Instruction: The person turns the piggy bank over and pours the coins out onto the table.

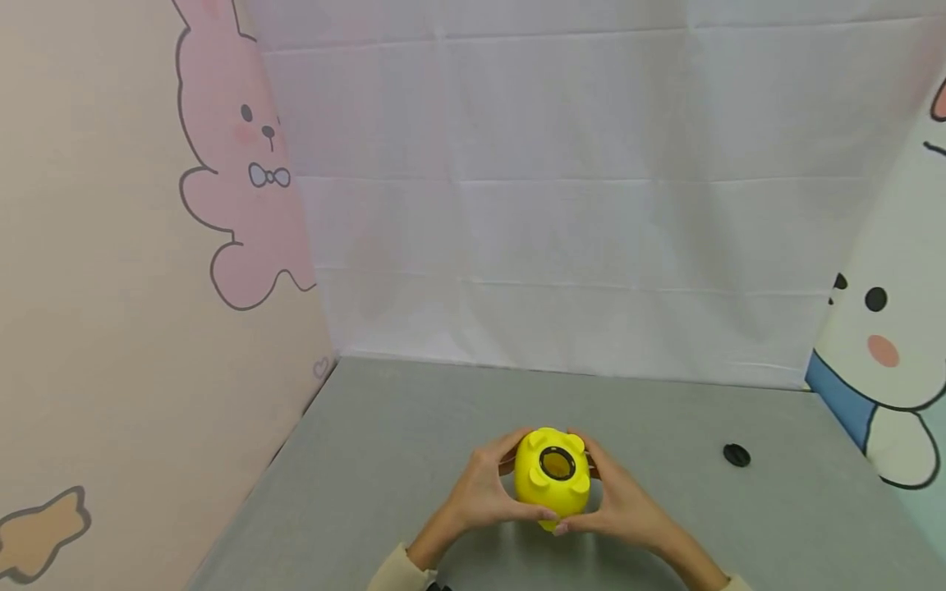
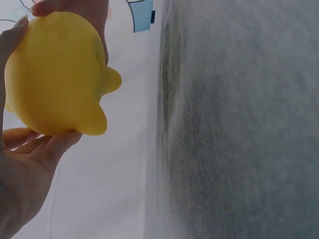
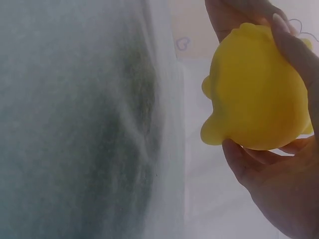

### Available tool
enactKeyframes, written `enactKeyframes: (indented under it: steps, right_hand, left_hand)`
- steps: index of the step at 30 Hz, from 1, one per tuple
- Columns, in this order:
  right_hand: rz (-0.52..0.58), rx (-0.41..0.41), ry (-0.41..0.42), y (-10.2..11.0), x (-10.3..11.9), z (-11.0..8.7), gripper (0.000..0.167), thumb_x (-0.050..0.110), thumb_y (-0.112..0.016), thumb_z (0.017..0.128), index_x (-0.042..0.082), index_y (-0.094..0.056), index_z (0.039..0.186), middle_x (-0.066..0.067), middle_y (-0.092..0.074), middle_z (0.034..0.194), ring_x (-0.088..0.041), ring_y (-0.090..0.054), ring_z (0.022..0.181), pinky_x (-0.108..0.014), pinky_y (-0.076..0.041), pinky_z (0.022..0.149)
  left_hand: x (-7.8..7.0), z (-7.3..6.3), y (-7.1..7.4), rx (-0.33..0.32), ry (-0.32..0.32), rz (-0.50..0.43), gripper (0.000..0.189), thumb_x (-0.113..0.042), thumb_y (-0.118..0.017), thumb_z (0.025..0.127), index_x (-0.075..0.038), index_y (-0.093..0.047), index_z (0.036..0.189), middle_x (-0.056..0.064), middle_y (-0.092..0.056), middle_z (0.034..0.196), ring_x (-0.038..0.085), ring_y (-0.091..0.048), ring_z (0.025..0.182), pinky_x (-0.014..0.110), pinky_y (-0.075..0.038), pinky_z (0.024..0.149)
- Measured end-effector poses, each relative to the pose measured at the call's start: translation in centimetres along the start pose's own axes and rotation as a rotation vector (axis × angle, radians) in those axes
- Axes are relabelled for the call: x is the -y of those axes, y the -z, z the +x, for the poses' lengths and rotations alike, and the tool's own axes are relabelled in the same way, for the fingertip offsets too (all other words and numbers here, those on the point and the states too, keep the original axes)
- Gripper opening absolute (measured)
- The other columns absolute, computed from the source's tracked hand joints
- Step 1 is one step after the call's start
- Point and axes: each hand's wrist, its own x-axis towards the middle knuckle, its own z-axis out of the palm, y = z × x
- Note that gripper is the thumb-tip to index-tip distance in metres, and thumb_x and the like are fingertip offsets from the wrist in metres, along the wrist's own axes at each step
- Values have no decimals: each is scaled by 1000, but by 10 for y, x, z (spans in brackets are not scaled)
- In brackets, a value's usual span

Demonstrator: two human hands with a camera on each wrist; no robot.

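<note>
Between both hands is a round yellow piggy bank [image 1: 556, 497] with several stubby feet. Its underside faces the head camera, showing a round opening [image 1: 557, 465] with a black rim. My left hand [image 1: 482, 491] grips the left side, thumb along the near edge and fingers behind. On the opposite side my right hand [image 1: 624, 497] holds it the same way, and the two thumb tips come together at the front. Both wrist views show the smooth yellow body [image 2: 55, 74] held above the table, with small feet [image 3: 213, 133] jutting out.
A small black cap [image 1: 737, 455] lies on the grey table [image 1: 414, 427], to the right of the hands. White cloth [image 1: 562, 205] hangs behind the table. Side panels with cartoon animals [image 1: 244, 213] stand at left and right.
</note>
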Motion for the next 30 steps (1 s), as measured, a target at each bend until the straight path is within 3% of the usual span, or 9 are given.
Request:
enactKeyframes:
  steps: [3,7,13,17,22,27,30]
  right_hand:
    - [-8,-24,6,0,1,0,115,43,-97,72,10,-34,161,-12,-56,154,-36,-65,125,-30,-59,101]
    - [-16,-44,22,1,2,0,112,43,-98,72,6,-37,159,-12,-60,150,-34,-66,123,-31,-61,99]
    - [-3,-23,-3,1,0,-1,112,43,-96,74,4,-35,159,-17,-56,153,-38,-63,130,-40,-64,97]
    - [-28,-33,-27,-2,2,-3,116,48,-96,73,4,-34,160,-18,-52,157,-40,-59,135,-48,-63,98]
    - [-102,-87,45,-3,1,-5,117,53,-94,73,6,-33,161,-17,-51,158,-37,-59,136,-49,-62,99]
    - [-156,-122,146,-6,0,-6,115,51,-95,72,9,-35,161,-13,-55,154,-25,-60,133,-42,-64,98]
    - [-158,-117,178,-8,-1,-7,115,51,-95,72,11,-35,161,-12,-55,154,-22,-60,134,-39,-64,97]
  left_hand:
    - [-1,1,0,4,-20,26,90,-35,-95,79,-26,-48,154,-5,-62,148,15,-66,131,25,-57,106]
    - [-2,2,-1,26,9,31,90,-38,-94,80,-28,-45,156,-6,-59,150,12,-62,135,28,-55,111]
    - [-5,-2,-2,86,181,19,103,-41,-91,83,-32,-29,164,-2,-41,165,21,-45,150,42,-48,121]
    - [-10,-6,0,147,348,-83,108,-47,-85,88,-31,-15,169,7,-27,172,32,-39,156,45,-47,121]
    - [-13,-7,7,125,530,-237,97,-54,-75,95,-25,-19,168,15,-35,166,34,-60,137,50,-59,106]
    - [-8,-5,7,122,585,-457,77,-52,-64,103,-16,-33,163,20,-50,150,28,-71,116,49,-64,95]
    - [-4,-5,6,131,605,-566,74,-50,-62,105,-13,-36,162,21,-60,142,31,-74,110,48,-66,91]
